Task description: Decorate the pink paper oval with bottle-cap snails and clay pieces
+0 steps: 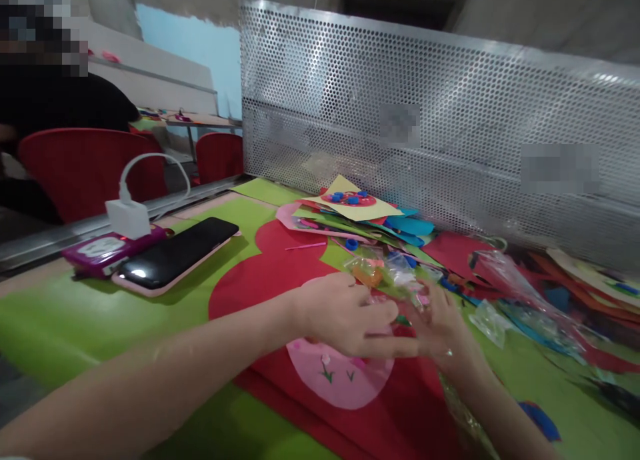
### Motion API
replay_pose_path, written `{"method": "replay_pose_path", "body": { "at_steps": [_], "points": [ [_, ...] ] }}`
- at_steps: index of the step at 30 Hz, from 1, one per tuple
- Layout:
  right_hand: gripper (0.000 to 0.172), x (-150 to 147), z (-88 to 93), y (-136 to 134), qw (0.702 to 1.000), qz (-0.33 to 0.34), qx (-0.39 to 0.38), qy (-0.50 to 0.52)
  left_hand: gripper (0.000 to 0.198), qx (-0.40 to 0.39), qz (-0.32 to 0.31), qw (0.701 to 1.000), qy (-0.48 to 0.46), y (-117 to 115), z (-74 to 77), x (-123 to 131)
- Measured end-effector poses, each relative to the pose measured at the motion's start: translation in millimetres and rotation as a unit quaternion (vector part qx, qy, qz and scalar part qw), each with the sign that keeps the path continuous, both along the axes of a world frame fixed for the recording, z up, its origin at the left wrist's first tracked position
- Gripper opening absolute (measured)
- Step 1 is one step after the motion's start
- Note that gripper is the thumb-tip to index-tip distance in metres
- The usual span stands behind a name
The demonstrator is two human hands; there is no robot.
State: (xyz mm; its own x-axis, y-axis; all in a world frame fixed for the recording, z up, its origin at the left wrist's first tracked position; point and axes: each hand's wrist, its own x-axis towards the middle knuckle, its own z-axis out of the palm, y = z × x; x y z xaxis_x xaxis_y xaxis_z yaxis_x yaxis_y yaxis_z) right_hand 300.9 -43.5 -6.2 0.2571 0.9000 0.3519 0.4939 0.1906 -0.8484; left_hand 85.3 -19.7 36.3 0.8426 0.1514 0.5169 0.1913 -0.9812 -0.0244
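My left hand (pixel 345 317) reaches over a pink paper oval (pixel 340 387) that bears small green stems and pink dabs. Its fingers are bent and pressed together, meeting my right hand (pixel 450 333). My right hand's fingers curl inward and are smeared by motion. A small green bit (pixel 403 321) shows between the hands; what they grip is too blurred to name. Under the oval lies a large red paper shape (pixel 250 283) with rounded lobes. Just beyond my fingers are small clear plastic bags (pixel 400 270), one with an orange lump (pixel 367 275).
A phone (pixel 180 253) and a purple power strip (pixel 107 250) with a white charger (pixel 129 218) lie left. Stacked coloured paper (pixel 360 210) leans near a perforated metal screen (pixel 425 100). Dark scissors (pixel 613 393) lie right. A person in black (pixel 65 100) sits beyond.
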Motion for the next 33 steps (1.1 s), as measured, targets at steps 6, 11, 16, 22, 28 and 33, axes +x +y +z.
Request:
{"method": "replay_pose_path", "body": {
  "at_steps": [6, 11, 16, 22, 28, 33],
  "points": [
    [0.016, -8.7, 33.0, -20.4, 0.956, 0.09, 0.151, -0.235, 0.045, 0.147, -0.002, 0.989, 0.027, 6.5, -5.6, -3.8],
    [0.017, -16.1, 34.5, -23.6, 0.962, 0.198, 0.042, -0.186, 0.034, 0.262, -0.014, 0.964, 0.05, 15.0, -12.6, -0.3],
    [0.011, -17.6, 29.6, -20.7, 0.966, 0.195, 0.049, -0.163, 0.025, 0.266, -0.014, 0.961, 0.069, 16.1, -17.0, 1.4],
    [0.009, -18.6, 26.7, -18.5, 0.965, 0.21, 0.039, -0.152, 0.021, 0.27, -0.02, 0.958, 0.096, 16.0, -20.2, 1.6],
    [0.012, -18.4, 26.9, -16.8, 0.978, 0.19, -0.007, -0.088, 0.031, 0.277, -0.013, 0.956, 0.092, 14.3, -19.1, 1.1],
    [0.025, -10.4, 16.4, -9.5, 0.98, 0.17, -0.096, 0.025, 0.032, 0.183, 0.033, 0.982, 0.039, 11.8, -19.0, 2.5]
  ]
}}
